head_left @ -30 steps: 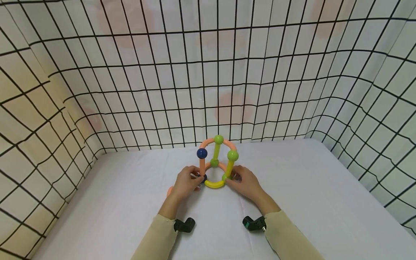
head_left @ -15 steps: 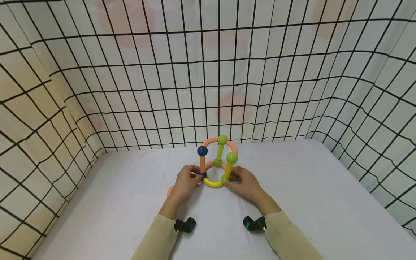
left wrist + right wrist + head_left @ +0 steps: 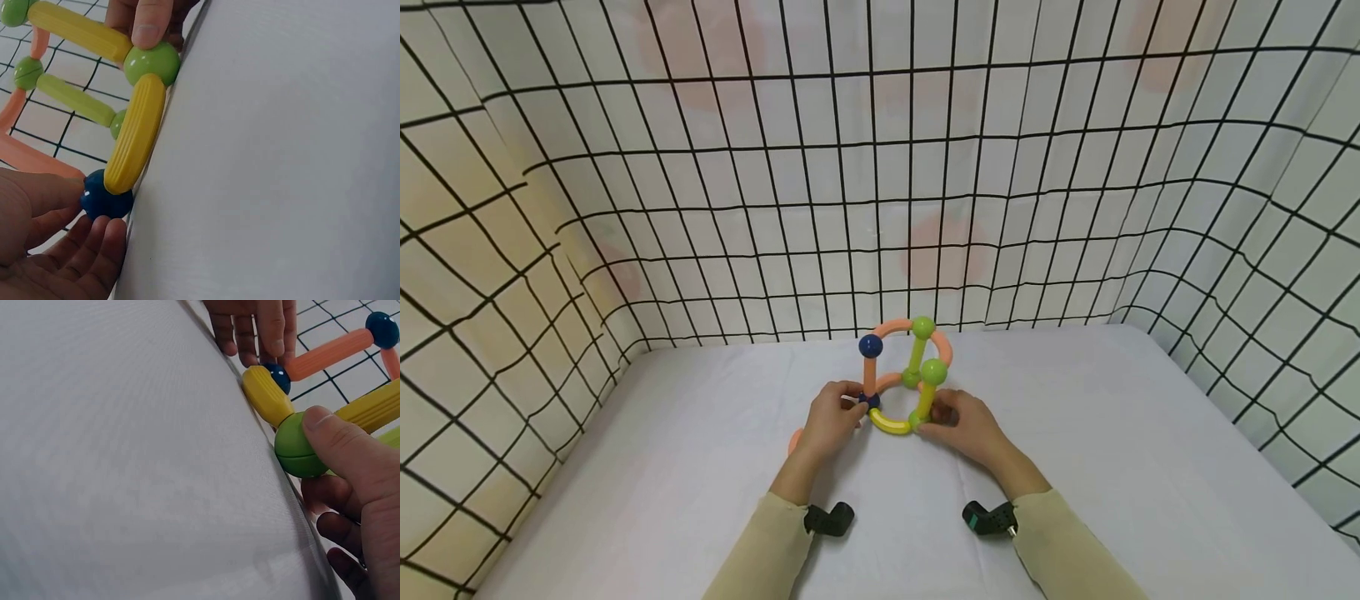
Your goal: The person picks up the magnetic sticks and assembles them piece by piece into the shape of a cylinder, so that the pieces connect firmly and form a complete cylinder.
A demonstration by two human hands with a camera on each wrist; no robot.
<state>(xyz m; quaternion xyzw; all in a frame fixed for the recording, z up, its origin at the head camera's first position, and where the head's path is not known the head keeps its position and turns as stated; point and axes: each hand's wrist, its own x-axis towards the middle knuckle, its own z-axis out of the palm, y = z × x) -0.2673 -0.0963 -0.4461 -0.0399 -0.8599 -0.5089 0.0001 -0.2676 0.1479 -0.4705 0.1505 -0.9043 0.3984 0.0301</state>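
A frame of magnetic balls and rods stands on the table between both hands. My left hand [image 3: 835, 417] pinches its lower dark blue ball [image 3: 103, 197] between thumb and fingers. At the front right my right hand [image 3: 964, 423] holds the lower green ball [image 3: 300, 447], thumb on top. A curved yellow rod [image 3: 889, 423] joins these two balls. From them rise an orange rod [image 3: 870, 377], topped by a blue ball [image 3: 871, 346], and a yellow rod [image 3: 927, 402], topped by a green ball [image 3: 933, 372]. At the back stands a lime-green rod [image 3: 917, 355]; curved orange rods [image 3: 943, 348] link several balls.
An orange piece [image 3: 794, 440] lies partly hidden beside the left wrist. White cloth covers the table [image 3: 1075, 467]. Black grid netting [image 3: 880, 200] over white sheets encloses the back and sides.
Between both hands the frame has turned clockwise as seen from above. Its back post has shifted right, the left side slightly back, and the right front ball slightly nearer. Both hands keep their hold.
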